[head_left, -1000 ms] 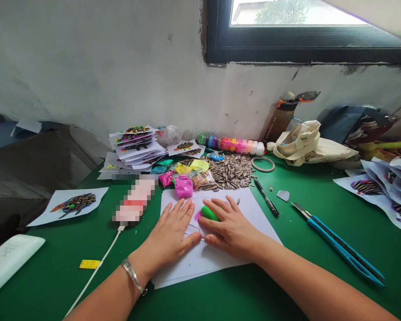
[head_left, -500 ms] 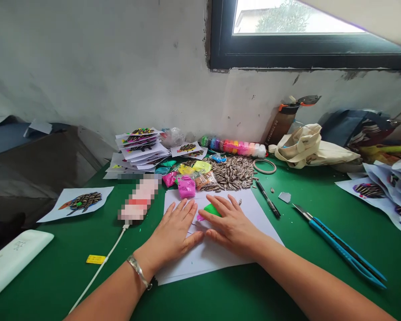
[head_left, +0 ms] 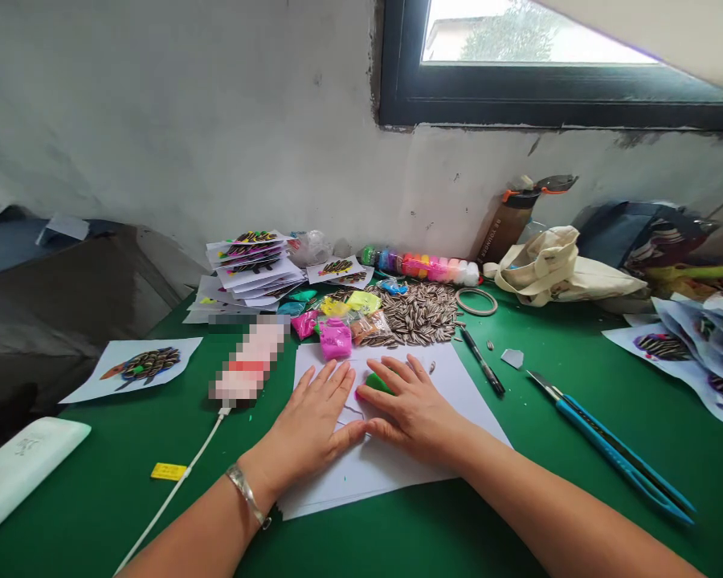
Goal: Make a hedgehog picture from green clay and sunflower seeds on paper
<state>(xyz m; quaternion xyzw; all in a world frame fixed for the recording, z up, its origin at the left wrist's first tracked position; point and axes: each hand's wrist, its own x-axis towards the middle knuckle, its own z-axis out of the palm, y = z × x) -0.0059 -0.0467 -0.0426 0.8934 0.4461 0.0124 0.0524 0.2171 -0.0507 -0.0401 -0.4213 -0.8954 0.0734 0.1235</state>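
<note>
Left hand (head_left: 313, 421) flat on paper (head_left: 391, 474), right hand (head_left: 413, 409) spread over green lump (head_left: 377, 383)

Neither hand grasps anything. The left is open, palm down, fingers straight. The right is open too, its fingers fanned and slightly bent; the green lump shows between its first two fingers, the remainder hidden, so how firmly it is pressed cannot be told. Both thumb tips nearly meet. Just beyond the left fingertips sits a magenta packet (head_left: 335, 338); beyond the right fingertips, a heap of striped seeds (head_left: 418, 313). To the right hand's right lies a black pen (head_left: 482, 359), then, farther out, a blue cutter (head_left: 614, 449).
</note>
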